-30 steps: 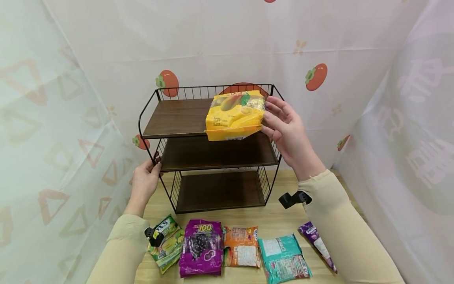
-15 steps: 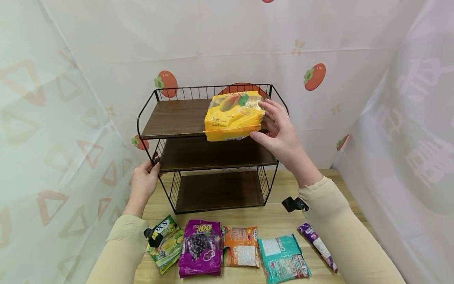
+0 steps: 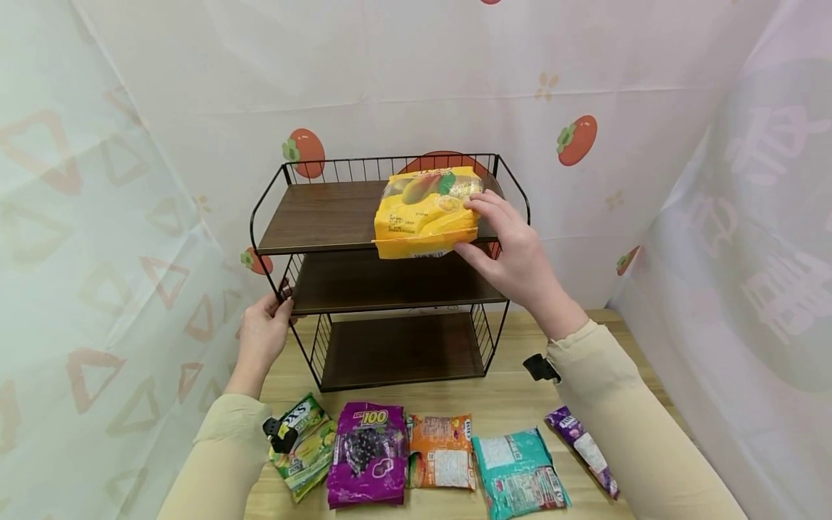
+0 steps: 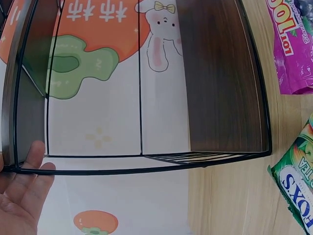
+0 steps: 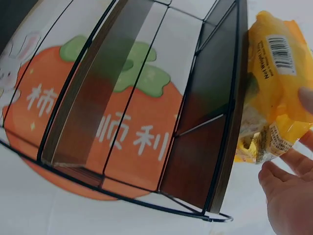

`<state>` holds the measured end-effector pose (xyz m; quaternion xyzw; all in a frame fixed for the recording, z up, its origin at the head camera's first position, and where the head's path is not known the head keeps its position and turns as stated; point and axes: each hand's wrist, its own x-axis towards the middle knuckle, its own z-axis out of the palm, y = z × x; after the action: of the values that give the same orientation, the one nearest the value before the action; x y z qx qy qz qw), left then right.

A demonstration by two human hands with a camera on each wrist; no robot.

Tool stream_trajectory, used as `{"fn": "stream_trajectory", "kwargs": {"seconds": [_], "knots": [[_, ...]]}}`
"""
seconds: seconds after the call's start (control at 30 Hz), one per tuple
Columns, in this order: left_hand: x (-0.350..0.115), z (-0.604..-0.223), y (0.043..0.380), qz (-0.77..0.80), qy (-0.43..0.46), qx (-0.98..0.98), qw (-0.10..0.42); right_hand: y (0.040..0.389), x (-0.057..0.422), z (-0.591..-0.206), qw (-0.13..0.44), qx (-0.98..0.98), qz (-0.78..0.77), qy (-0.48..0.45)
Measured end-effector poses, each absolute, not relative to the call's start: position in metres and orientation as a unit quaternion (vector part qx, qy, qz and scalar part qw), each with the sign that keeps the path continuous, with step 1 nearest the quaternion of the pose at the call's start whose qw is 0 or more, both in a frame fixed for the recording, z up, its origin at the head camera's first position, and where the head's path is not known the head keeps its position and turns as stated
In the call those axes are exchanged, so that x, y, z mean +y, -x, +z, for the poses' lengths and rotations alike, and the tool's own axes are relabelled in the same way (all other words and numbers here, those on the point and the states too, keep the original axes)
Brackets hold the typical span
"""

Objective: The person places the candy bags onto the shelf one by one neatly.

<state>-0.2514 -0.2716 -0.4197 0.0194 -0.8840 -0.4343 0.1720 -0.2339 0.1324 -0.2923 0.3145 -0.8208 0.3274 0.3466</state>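
A three-tier rack (image 3: 318, 220) with black wire sides and dark wood shelves stands on the table. On its top shelf, toward the right, lies a yellow mango candy bag (image 3: 422, 209), its front end jutting past the shelf edge. My right hand (image 3: 520, 256) pinches the bag's right side, thumb at the lower front corner and fingers over the top. The right wrist view shows the bag's barcode end (image 5: 279, 54) beside the shelf edge. My left hand (image 3: 265, 326) holds the rack's left wire frame at the middle shelf; its fingers (image 4: 41, 183) reach round the wire.
In front of the rack lie a green candy bag (image 3: 307, 448), a purple Lot 100 bag (image 3: 369, 455), an orange bag (image 3: 443, 451), a teal bag (image 3: 520, 469) and a narrow purple pack (image 3: 583, 449). A printed white curtain (image 3: 416, 87) hangs behind and on both sides.
My right hand has shifted left and round the yellow bag's right side, its thumb moving to the lower front corner. The bag has hardly moved. The left hand stays on the rack.
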Motion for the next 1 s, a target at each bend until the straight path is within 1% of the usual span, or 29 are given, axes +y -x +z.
{"fn": "stream_trajectory", "kwargs": {"seconds": [0.27,0.6,1.0], "knots": [[-0.271,-0.419,0.25,-0.436,-0.023,-0.884,0.168,0.238,0.131,-0.292,0.337,-0.835,0.304,-0.311],[-0.271,-0.419,0.251,-0.431,-0.023,-0.887,0.166,0.247,0.124,-0.295,0.347,-0.819,0.3,-0.345],[-0.272,-0.42,0.251,-0.436,-0.018,-0.885,0.166,0.249,0.108,-0.292,0.318,-0.835,0.289,-0.345]]}}
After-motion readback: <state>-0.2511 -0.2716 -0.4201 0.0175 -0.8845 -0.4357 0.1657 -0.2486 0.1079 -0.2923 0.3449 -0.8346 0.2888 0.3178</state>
